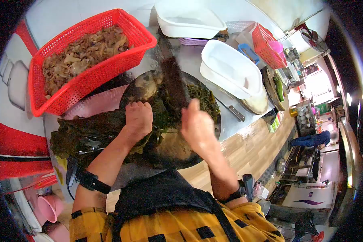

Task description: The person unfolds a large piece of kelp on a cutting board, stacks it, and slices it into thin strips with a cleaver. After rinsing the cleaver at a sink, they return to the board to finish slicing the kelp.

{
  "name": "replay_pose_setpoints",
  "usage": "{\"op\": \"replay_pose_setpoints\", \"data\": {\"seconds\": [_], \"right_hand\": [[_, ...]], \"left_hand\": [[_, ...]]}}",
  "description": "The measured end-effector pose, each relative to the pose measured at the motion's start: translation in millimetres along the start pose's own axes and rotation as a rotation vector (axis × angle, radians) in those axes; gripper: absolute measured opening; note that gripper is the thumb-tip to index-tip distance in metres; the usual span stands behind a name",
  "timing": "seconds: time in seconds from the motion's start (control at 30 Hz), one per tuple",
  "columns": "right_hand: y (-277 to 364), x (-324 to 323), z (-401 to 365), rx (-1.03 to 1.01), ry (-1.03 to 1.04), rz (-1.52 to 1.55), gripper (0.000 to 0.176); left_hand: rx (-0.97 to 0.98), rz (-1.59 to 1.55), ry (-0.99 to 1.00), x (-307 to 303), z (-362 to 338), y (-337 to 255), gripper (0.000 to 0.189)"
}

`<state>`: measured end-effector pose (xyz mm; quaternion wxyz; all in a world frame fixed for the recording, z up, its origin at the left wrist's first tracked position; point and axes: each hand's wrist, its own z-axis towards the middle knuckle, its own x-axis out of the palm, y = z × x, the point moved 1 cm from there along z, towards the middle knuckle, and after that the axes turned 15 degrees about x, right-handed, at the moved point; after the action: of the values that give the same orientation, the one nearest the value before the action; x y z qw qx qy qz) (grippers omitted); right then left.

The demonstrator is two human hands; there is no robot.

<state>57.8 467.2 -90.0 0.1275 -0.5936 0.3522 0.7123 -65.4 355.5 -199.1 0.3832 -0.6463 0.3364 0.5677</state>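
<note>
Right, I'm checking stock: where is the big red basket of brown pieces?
The red basket is at the upper left of the head view, beyond the left hand and left of the round board.

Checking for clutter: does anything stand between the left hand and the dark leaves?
Nothing visible does; the left hand rests directly on the dark leaves. The cleaver, in the right hand, is to its right.

Leaves [88,135] lie across the chopping board [173,148] — basket [90,80] beyond it leftward, tub [230,70] beyond it rightward.
</note>
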Motion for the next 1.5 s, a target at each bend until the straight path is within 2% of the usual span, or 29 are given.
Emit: {"op": "replay_pose_setpoints", "data": {"seconds": [0.07, 0.1, 0.23, 0.27, 0.33, 0.4, 0.53, 0.63, 0.67, 0.73, 0.8, 0.87, 0.93, 1.0, 1.03, 1.07, 1.17, 1.27, 1.3, 1.33, 1.4, 1.5], "right_hand": [[-30, 60, 9, -0.088, 0.209, -0.187, 0.018], [-33, 59, 11, -0.060, 0.250, -0.135, 0.020], [-3, 5, 16, 0.029, 0.163, -0.138, 0.018], [7, -11, 12, -0.028, 0.095, -0.057, 0.017], [13, -7, 11, 0.010, 0.016, -0.079, 0.018], [-22, 73, 13, 0.002, 0.242, -0.206, 0.018], [-15, 36, 26, -0.036, 0.203, -0.154, 0.020], [15, -6, 19, 0.072, 0.104, -0.013, 0.017], [9, 13, 19, 0.074, 0.104, -0.012, 0.017], [-13, 65, 16, 0.024, 0.276, -0.177, 0.014], [-16, 58, 22, 0.039, 0.268, -0.122, 0.013], [-12, 39, 27, -0.028, 0.265, -0.157, 0.015], [7, 15, 23, 0.010, 0.242, -0.181, 0.016], [18, 7, 20, 0.111, 0.183, -0.062, 0.016], [-5, 49, 22, 0.018, 0.209, -0.135, 0.015], [-12, 69, 20, 0.019, 0.265, -0.161, 0.014], [-20, 59, 18, 0.001, 0.251, -0.132, 0.013], [4, 16, 26, -0.019, 0.272, -0.157, 0.013], [9, 13, 22, 0.043, 0.225, -0.125, 0.014], [13, 13, 21, 0.100, 0.164, -0.091, 0.014], [-9, 67, 18, 0.010, 0.293, -0.187, 0.014], [-18, 57, 27, -0.031, 0.234, -0.135, 0.015]], "left_hand": [[-0.001, 0.005, 0.020, -2, 2, -2, 0.030], [0.002, 0.014, 0.046, 3, 2, -4, 0.030], [0.008, 0.013, 0.011, 13, 6, 4, 0.032], [0.035, 0.026, -0.027, 19, 5, 3, 0.033], [0.033, -0.003, 0.027, 3, 5, 2, 0.032], [0.031, -0.024, 0.078, -5, 7, -1, 0.031], [0.018, 0.046, 0.082, 1, 7, 1, 0.032], [0.030, 0.017, 0.088, 5, 6, -2, 0.033], [0.028, 0.007, 0.093, 2, 7, 0, 0.034], [0.043, 0.035, 0.095, -1, 6, -2, 0.034], [0.035, 0.061, 0.093, -2, 5, -2, 0.033], [0.030, 0.036, 0.080, -1, 6, -1, 0.032], [0.010, 0.008, 0.063, -2, 11, 3, 0.032], [0.013, -0.018, 0.068, 2, 7, -1, 0.032], [0.010, 0.006, 0.082, 1, 9, -1, 0.032], [0.012, 0.029, 0.096, 0, 9, -2, 0.031], [0.022, 0.009, 0.091, -2, 0, -5, 0.029], [-0.007, -0.029, 0.042, -3, 11, 2, 0.030], [-0.009, -0.036, 0.027, 2, 6, -1, 0.030], [-0.003, -0.039, 0.033, 5, 4, -2, 0.030], [0.052, 0.013, -0.042, 3, 4, -1, 0.028], [0.086, 0.036, -0.050, 4, -5, -3, 0.027]]}}
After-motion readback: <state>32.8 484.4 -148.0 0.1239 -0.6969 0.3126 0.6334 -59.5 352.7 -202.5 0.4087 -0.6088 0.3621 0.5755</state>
